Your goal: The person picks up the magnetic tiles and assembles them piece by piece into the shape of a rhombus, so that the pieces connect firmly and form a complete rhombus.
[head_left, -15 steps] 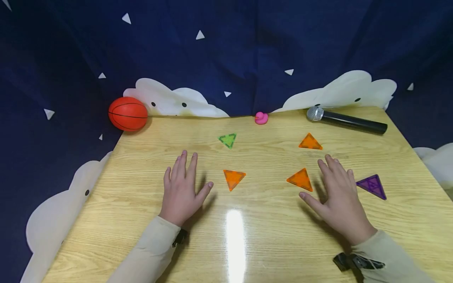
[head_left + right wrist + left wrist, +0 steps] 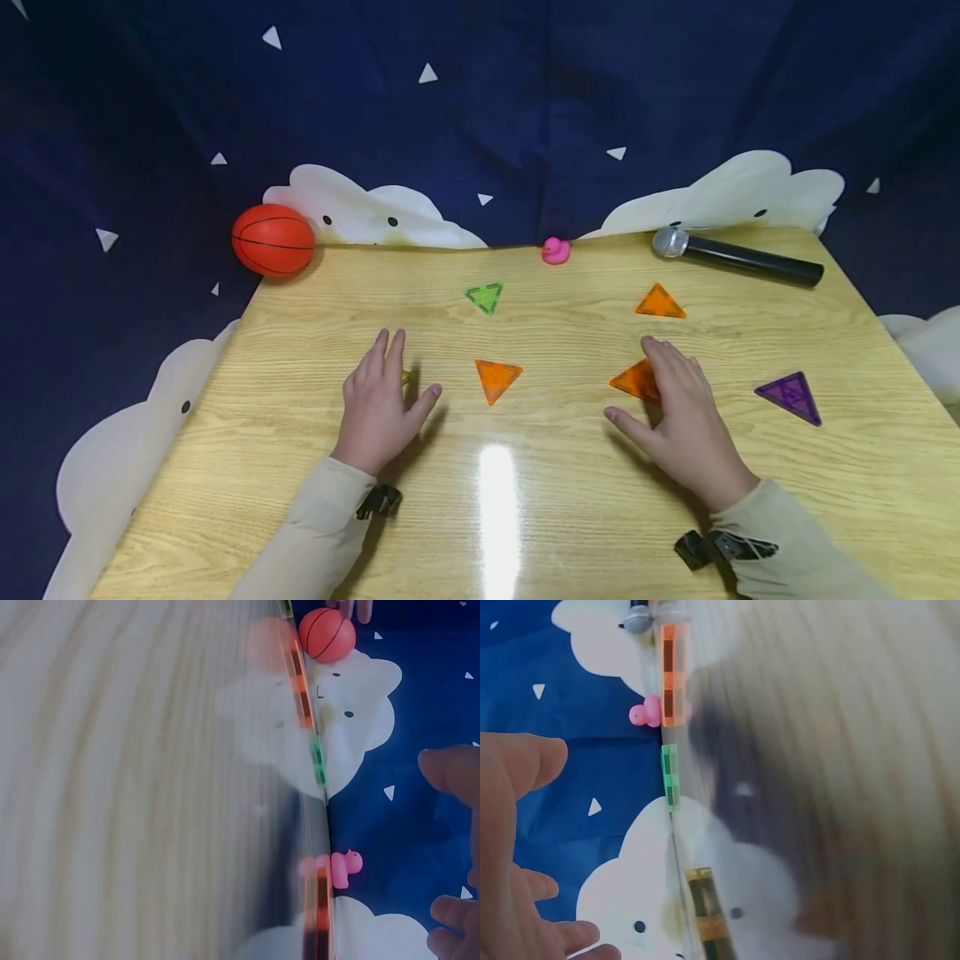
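Observation:
My left hand [image 2: 378,412] hovers over the left part of the table, fingers extended and thumb spread. A yellow tile [image 2: 406,377] peeks out beside its fingers, mostly hidden from above; the left wrist view has that tile at the bottom, close to the fingertips. Over an orange triangle tile [image 2: 632,382] reaches my right hand [image 2: 686,425], its thumb apart from the fingers and part of the tile covered. In the right wrist view the orange tile [image 2: 318,907] shows edge-on, a gap away from the fingers. Another orange triangle [image 2: 498,380] lies between the hands.
A green triangle [image 2: 486,297] and a third orange triangle [image 2: 659,302] lie farther back; a purple triangle [image 2: 793,397] is right of the right hand. Along the back edge sit a red ball [image 2: 273,240], a pink duck [image 2: 555,251] and a microphone [image 2: 738,257].
My right hand has moved left, from beside the purple triangle to over the orange one. The left hand has drawn back slightly with its fingers closer together, and the yellow tile now shows beside it.

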Demonstrator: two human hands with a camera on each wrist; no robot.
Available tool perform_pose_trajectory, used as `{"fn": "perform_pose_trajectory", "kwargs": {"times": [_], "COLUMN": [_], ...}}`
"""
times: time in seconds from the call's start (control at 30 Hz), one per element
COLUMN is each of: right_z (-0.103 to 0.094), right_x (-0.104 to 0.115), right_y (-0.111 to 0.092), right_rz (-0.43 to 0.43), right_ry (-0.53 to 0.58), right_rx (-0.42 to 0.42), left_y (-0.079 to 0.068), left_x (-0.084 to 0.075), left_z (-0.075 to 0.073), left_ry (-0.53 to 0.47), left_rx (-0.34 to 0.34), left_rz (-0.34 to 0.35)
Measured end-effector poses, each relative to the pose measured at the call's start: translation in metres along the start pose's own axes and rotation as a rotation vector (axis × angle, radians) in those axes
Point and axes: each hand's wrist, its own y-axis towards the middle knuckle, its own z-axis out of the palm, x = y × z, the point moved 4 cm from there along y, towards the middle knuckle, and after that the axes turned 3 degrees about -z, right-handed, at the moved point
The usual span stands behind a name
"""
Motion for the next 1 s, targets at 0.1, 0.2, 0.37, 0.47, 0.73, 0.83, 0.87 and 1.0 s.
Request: {"fn": "perform_pose_trajectory", "kwargs": {"times": [0.1,0.2,0.37,0.47,0.73,0.83,0.87,1.0], "right_z": [0.004,0.009,0.019,0.025,0.042,0.049,0.051,0.061], "right_x": [0.004,0.008,0.015,0.019,0.028,0.030,0.031,0.033], "right_y": [0.002,0.004,0.009,0.011,0.018,0.022,0.023,0.029], "right_rz": [0.008,0.018,0.017,0.019,0.038,0.054,0.061,0.084], "right_ry": [0.020,0.036,0.053,0.073,0.139,0.181,0.196,0.242], "right_rx": [0.007,0.018,0.047,0.069,0.114,0.121,0.125,0.141], "left_y": [0.001,0.002,0.003,0.005,0.008,0.010,0.011,0.013], "left_x": [0.004,0.008,0.019,0.026,0.039,0.041,0.042,0.047], "left_z": [0.002,0.004,0.004,0.004,0.007,0.005,0.005,0.002], "left_ry": [-0.028,-0.051,-0.075,-0.088,-0.161,-0.171,-0.176,-0.210], "left_rx": [0.036,0.068,0.126,0.150,0.193,0.192,0.191,0.176], "left_rz": [-0.030,-0.057,-0.122,-0.155,-0.232,-0.229,-0.228,-0.235]}}
